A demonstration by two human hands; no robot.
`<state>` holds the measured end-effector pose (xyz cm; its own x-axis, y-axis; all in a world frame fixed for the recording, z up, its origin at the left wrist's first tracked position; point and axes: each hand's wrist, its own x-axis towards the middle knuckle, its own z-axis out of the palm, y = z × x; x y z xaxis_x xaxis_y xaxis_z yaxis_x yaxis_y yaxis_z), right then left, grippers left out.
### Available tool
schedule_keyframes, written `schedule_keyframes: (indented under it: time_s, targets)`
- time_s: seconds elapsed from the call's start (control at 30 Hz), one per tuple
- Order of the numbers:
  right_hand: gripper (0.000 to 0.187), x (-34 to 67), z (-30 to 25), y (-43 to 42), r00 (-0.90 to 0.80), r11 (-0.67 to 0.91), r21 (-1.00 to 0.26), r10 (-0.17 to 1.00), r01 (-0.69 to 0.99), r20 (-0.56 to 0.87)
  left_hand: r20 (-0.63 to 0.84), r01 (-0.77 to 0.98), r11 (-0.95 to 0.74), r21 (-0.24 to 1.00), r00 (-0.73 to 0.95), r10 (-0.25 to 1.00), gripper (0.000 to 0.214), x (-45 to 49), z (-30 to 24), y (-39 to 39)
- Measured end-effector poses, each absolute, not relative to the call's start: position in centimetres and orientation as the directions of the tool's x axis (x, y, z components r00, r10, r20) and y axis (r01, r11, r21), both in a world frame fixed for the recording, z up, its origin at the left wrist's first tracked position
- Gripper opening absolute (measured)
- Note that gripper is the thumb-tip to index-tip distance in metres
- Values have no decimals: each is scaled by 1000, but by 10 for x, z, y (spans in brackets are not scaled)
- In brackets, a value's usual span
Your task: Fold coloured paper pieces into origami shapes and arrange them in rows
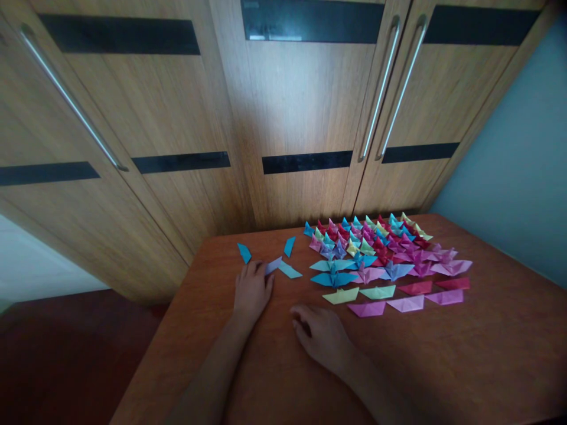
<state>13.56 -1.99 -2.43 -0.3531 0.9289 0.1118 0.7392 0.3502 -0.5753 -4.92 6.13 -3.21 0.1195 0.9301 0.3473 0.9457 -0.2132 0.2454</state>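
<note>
My left hand [253, 289] rests on the table with its fingertips at a lavender folded paper strip [273, 265], which shows between thumb and index finger. Close to those fingertips lie a light-blue folded paper piece [290, 270] and two blue folded pieces, one upper left [244, 252] and one upper right [289, 246]. My right hand [322, 336] lies loosely curled on the table, nearer to me. A gap shows between its thumb and fingers, with nothing visible in it. A magenta boat-shaped folded paper [367, 309] sits just to its upper right.
Rows of colourful origami cranes [367, 248] crowd the back right of the wooden table [487, 354]. Several flat boat-shaped folds, such as a yellow-green one [341, 296], lie in front of them. A wooden cabinet [301, 100] stands behind the table, with a wall [509, 153] at right.
</note>
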Motion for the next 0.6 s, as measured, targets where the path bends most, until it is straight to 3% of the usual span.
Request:
schedule_keyframes:
  time_s: [0.27,0.5,0.6]
  targets:
    - [26,136,-26,-21,-354,347,-617,928,706,117,311,930,-208,302,110,944,19,-56,-32,59]
    - [26,138,-25,-23,-351,359,-653,924,667,150,247,834,-215,508,98,964,26,-68,-35,54]
    - [25,138,-24,-23,-339,347,-673,929,653,150,280,771,-259,582,109,954,20,-68,-31,51]
